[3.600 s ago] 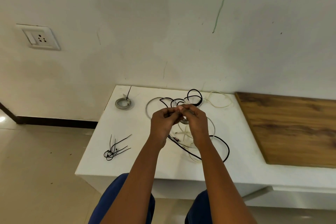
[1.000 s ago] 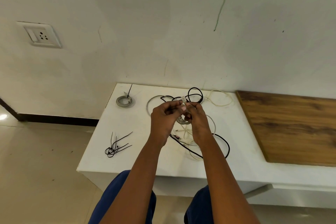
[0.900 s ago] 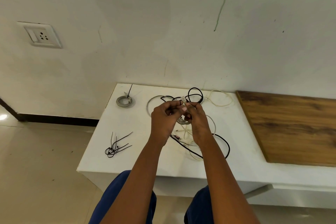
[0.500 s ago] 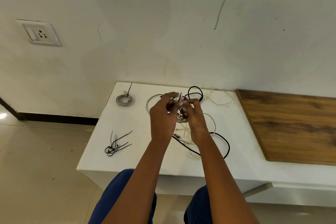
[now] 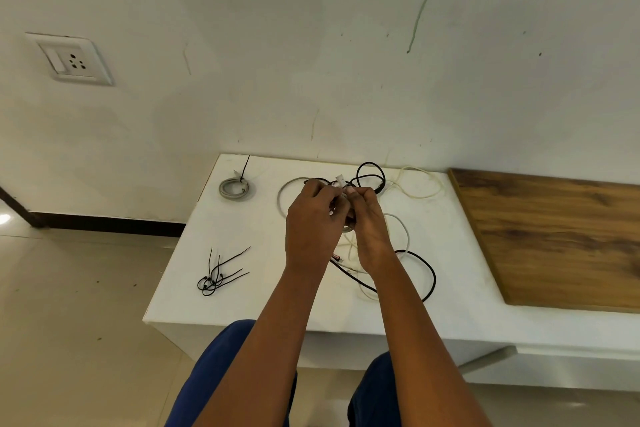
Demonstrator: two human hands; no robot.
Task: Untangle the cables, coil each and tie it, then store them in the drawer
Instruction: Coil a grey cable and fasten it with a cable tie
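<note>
In the head view, the left hand [image 5: 311,218] and right hand [image 5: 369,222] both pinched a small grey coiled cable [image 5: 347,226] above the white table [image 5: 277,302], over the loose black-and-white cable tangle [image 5: 408,246]. The step looked like tying; cinching seemed next.

The left hand [image 5: 311,218] and right hand [image 5: 369,222] hide the fingers' grip on the small coil [image 5: 347,226].
</note>
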